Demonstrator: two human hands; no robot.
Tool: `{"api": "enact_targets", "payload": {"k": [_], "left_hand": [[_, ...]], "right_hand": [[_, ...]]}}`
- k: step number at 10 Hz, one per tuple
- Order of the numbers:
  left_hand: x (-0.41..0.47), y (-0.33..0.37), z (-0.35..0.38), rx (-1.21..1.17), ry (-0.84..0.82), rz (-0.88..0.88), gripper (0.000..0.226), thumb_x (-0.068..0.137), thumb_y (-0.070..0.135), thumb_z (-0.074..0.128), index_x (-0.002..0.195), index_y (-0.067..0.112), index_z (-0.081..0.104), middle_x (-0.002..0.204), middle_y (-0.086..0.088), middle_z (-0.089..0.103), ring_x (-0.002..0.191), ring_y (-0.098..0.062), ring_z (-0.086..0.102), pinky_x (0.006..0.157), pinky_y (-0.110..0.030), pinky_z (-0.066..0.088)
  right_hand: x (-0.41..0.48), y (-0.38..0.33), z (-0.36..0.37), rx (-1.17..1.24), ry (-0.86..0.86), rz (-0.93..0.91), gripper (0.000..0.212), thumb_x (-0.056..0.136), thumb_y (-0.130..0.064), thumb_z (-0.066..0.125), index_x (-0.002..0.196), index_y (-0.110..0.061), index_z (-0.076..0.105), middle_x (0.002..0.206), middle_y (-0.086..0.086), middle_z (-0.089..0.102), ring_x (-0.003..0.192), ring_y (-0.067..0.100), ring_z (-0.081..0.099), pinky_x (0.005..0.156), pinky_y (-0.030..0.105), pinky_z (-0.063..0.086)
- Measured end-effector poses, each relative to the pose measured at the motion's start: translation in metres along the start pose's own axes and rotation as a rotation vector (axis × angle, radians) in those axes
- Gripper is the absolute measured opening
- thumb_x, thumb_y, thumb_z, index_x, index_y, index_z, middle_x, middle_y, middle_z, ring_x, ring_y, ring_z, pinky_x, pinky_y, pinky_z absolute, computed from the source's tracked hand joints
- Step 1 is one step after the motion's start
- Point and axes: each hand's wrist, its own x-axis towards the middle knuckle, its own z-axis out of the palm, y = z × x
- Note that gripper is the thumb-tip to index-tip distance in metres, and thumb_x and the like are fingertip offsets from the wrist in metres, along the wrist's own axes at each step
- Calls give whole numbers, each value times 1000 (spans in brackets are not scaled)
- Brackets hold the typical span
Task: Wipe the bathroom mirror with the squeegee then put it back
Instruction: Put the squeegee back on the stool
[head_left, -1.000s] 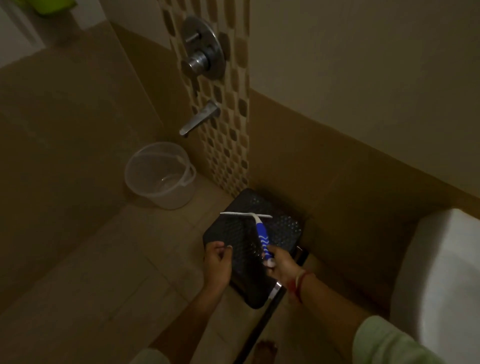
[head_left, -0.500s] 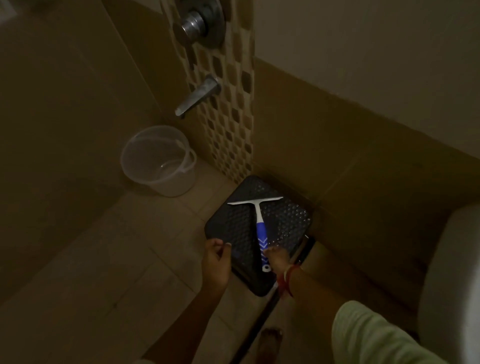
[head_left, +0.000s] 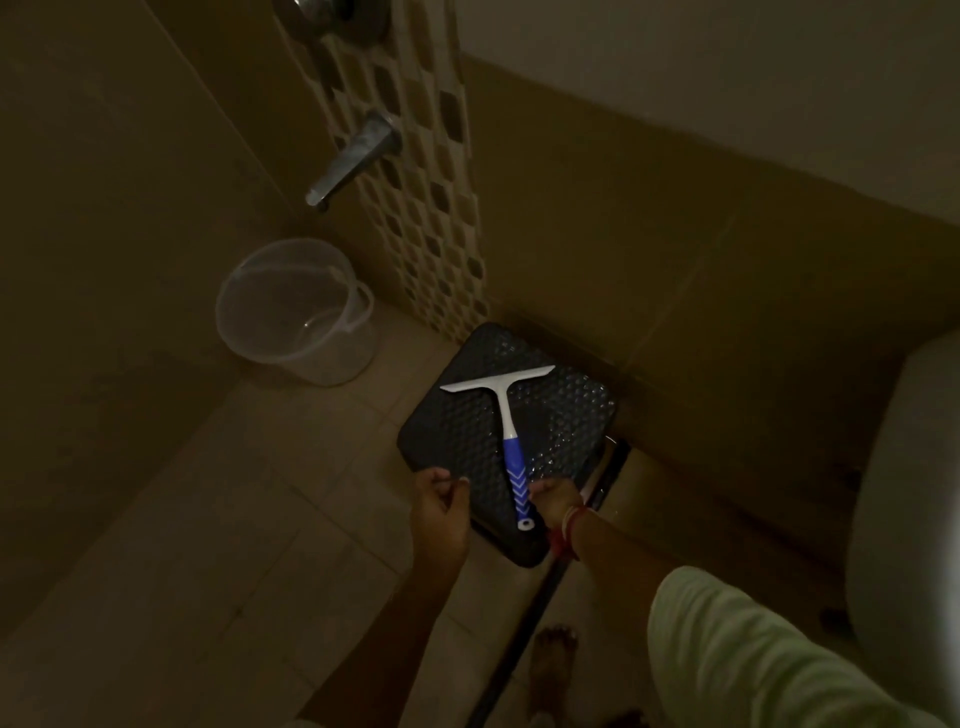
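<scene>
The squeegee (head_left: 506, 415), with a white blade and a blue-and-white handle, lies flat on the black perforated stool (head_left: 457, 441), blade toward the wall. My right hand (head_left: 555, 500) sits just right of the handle's lower end, fingertips against its side, and no finger wraps over it. A red thread band is on that wrist. My left hand (head_left: 441, 501) hovers at the stool's near left edge, fingers curled in with nothing in them. No mirror is in view.
A clear plastic bucket (head_left: 296, 312) stands on the floor tiles to the left, below the wall tap (head_left: 356, 156). A white toilet (head_left: 904, 493) fills the right edge. A dark floor strip (head_left: 540, 613) runs from the stool toward my bare foot (head_left: 553, 660).
The squeegee went from held above the stool to lying flat on it. My right hand has come off the handle to its side. The left hand kept its curled pose.
</scene>
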Motion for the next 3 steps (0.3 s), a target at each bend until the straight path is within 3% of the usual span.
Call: {"api": "enact_targets", "payload": {"k": [1,2,3], "left_hand": [[-1,24,-10,-61,18,-36,9,90,10,52,96,11,45,77,2,56,73,-18,57,74,-31,45],[-8,53,-24,-94,12,33,4,91,8,48,95,7,47,77,-1,56,70,-14,56,71,-27,44],[-27,88,-33,-64,-51,97,7,92,4,44,94,5,51,77,-2,57,68,-13,54,67,-22,43]], "right_hand": [[-30,-15,-5,161,-24,32,28,92,0,44,114,7,59,120,23,61,98,29,58,86,33,47],[-76,-36,-14,414,-21,39,27,92,1,40,112,6,58,79,15,59,65,20,48,55,24,38],[-127,-54,-28,491,-66,-6,29,93,-3,42,116,4,58,68,4,47,57,11,40,53,21,31]]}}
